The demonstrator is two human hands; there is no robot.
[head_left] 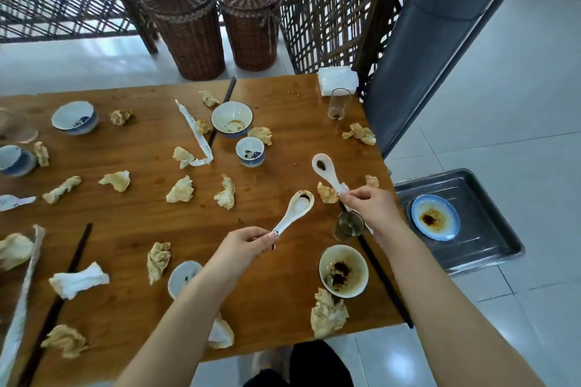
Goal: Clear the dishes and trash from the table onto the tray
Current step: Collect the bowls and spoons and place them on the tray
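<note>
Nearest, both bare forearms ran in from the six o'clock edge, cut off there below the elbows. The left forearm hid about half of a small white saucer [182, 276] and part of a crumpled napkin [221, 334] on the wooden table [125, 214]. At five o'clock on the table stood a sauce-stained bowl [343, 270]. A dark chopstick [386, 286] lay along the right edge, its far end lost under the right wrist, which also covered part of a small glass [349, 225].

Further out, the left hand [248, 240] curled fingers and thumb round the handle tip of a white spoon [297, 207], whose stained scoop pointed to one o'clock. The right hand [371, 207], knuckles up, pinched the handle of a second spoon [325, 170], whose scoop pointed to eleven o'clock. A white scrap at that pinch was too small to make out. Both spoons were over the table, though whether they touched it could not be told.

At three o'clock, down on the floor, sat the metal tray [490, 198] with one blue-rimmed plate [435, 217]. Beyond the hands stood a little cup [250, 151] and a larger bowl [231, 119], with more crumpled napkins scattered around them.
</note>
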